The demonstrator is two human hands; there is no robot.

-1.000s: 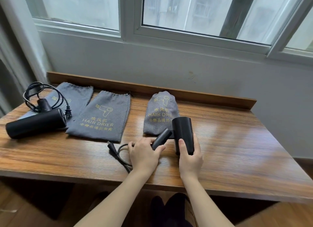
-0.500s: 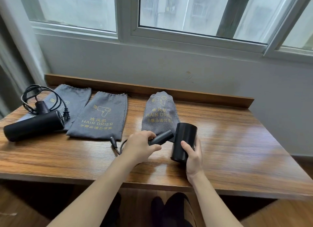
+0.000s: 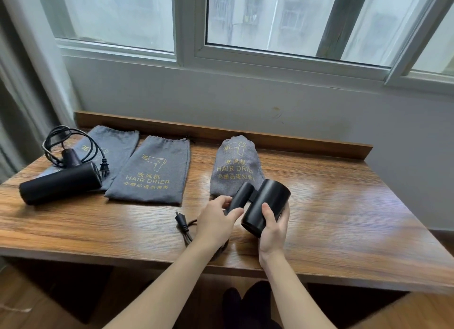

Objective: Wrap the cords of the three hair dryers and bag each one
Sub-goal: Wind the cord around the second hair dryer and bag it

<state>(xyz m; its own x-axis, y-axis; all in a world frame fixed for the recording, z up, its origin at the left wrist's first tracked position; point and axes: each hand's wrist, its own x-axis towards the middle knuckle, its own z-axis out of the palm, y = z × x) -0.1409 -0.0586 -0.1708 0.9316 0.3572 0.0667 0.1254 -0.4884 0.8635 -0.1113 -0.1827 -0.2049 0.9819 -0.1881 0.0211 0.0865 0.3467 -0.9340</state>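
One dryer sits bagged (image 3: pixel 234 167). Beside it, my right hand (image 3: pixel 272 230) grips the second dryer (image 3: pixel 264 207), my left hand (image 3: pixel 215 222) its handle; third dryer (image 3: pixel 60 185) unwrapped.

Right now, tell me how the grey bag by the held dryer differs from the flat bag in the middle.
The right bag bulges, rounded and full; the middle bag lies flat and looks empty. The right bag's far end is gathered shut; the middle bag's far edge lies spread wide. The held dryer overlaps the right bag's near end; nothing covers the middle bag. Both are grey with gold HAIR DRIER print.

Hotel-like room: printed dryer bags (image 3: pixel 152 171), window desk (image 3: pixel 344 206).
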